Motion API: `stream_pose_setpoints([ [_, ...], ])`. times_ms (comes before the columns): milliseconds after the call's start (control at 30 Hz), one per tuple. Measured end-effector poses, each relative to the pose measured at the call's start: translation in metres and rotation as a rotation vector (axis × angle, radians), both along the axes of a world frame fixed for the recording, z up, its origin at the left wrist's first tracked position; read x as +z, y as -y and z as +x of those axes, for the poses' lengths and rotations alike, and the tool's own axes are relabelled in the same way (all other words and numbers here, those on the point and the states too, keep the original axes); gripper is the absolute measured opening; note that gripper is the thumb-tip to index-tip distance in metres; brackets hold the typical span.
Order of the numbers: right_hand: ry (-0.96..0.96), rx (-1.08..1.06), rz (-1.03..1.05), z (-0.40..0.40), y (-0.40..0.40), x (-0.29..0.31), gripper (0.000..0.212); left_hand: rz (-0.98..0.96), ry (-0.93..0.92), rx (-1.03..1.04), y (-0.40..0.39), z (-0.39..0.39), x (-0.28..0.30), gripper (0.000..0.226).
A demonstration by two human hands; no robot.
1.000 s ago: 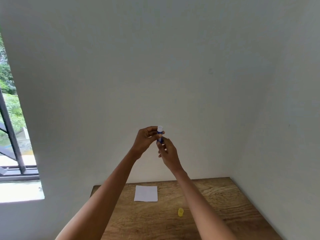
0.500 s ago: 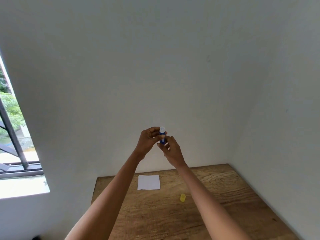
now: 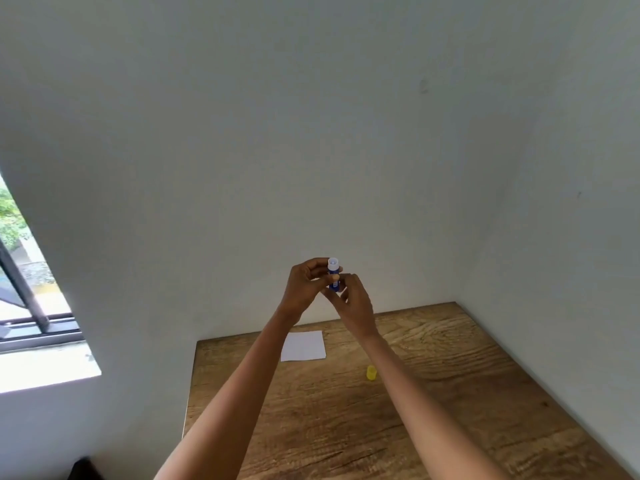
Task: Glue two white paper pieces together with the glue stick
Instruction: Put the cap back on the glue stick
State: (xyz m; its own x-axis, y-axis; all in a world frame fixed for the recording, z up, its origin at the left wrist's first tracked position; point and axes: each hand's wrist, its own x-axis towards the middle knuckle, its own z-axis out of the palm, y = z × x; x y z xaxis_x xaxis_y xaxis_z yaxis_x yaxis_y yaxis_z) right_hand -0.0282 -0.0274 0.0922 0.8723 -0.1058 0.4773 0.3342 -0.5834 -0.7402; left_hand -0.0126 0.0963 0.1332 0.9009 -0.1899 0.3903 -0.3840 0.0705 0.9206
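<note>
wooden table (image 3: 450, 393) | left hand (image 3: 304, 289), right hand (image 3: 356, 306) both gripping glue stick (image 3: 334, 276) upright

A rough-grained brown wooden table (image 3: 433, 420) fills the lower right of the frame, its far edge and right edge pushed into a corner. Plain white plastered walls (image 3: 311, 133) take up most of the picture, the back wall across the upper part and a side wall down the right, meeting in a vertical corner line right of centre. At the left edge sits a window opening with a dark metal frame (image 3: 31, 306) and a pale sill below it; green foliage (image 3: 10, 220) shows outside. In the bottom left corner, beside the table's edge, lies a small dark shape (image 3: 81, 469), perhaps a bag, too cropped to tell.
</note>
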Motion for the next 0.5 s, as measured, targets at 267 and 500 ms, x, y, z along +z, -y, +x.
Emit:
stream_pose_setpoints([
  [267, -0.008, -0.157, -0.140, -0.007, 0.011, -0.013, 0.024, -0.001, -0.043, -0.029, 0.009, -0.004, -0.016, 0.027],
  [500, -0.329, -0.042, -0.181, -0.028, 0.045, -0.054, 0.034, -0.002, -0.236, -0.004, 0.033, -0.020, -0.066, 0.029],
])
